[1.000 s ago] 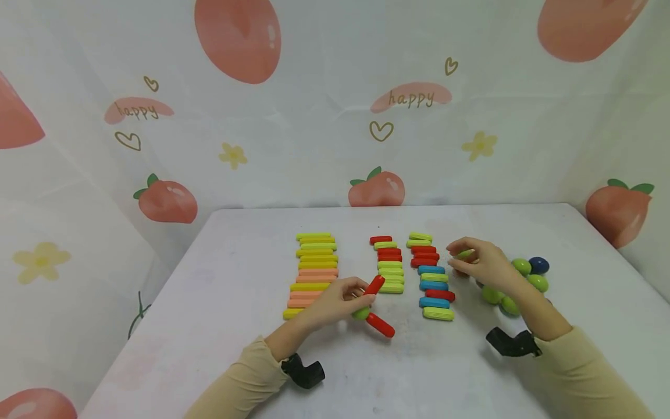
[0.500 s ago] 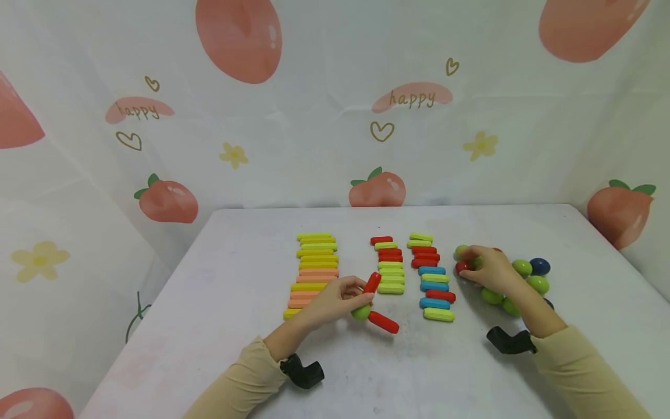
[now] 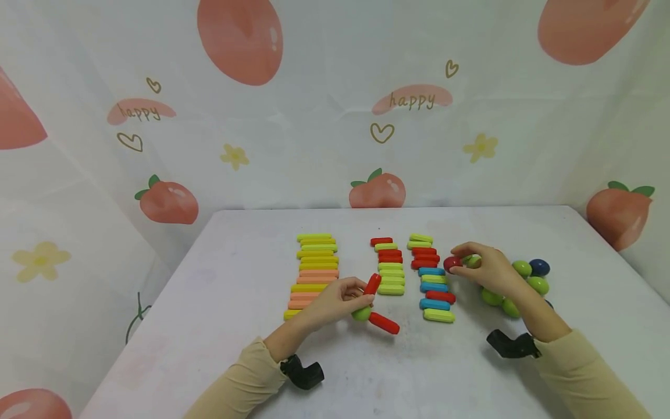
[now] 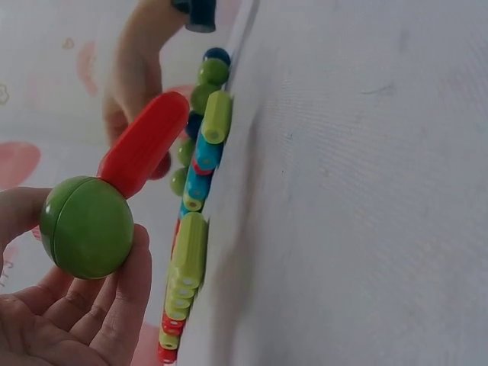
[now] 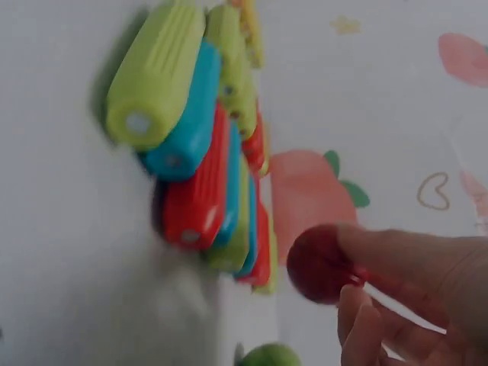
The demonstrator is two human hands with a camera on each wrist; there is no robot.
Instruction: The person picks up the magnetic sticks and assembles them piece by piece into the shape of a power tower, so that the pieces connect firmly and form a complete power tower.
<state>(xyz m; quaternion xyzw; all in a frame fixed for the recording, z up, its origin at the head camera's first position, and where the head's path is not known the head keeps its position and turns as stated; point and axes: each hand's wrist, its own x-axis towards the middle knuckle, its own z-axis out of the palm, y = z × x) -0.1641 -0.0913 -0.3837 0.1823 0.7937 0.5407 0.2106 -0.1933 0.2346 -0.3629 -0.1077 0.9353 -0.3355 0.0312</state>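
In the head view my left hand grips a green ball above the table. Two red rods stick out from that ball at different angles; one of them points away from the palm in the left wrist view. My right hand pinches a red ball between thumb and fingers, to the right of the rod columns. The right wrist view shows this red ball held up off the table. A green ball sits partly hidden behind the right hand.
A column of yellow and pink rods lies behind the left hand. Two shorter columns hold red and green rods and red, blue and green rods. Several green and blue balls lie around the right forearm.
My right hand has come down among the balls, taken hold of a red ball and drawn it leftward. The left hand has barely moved; its lower red rod has swung slightly up.
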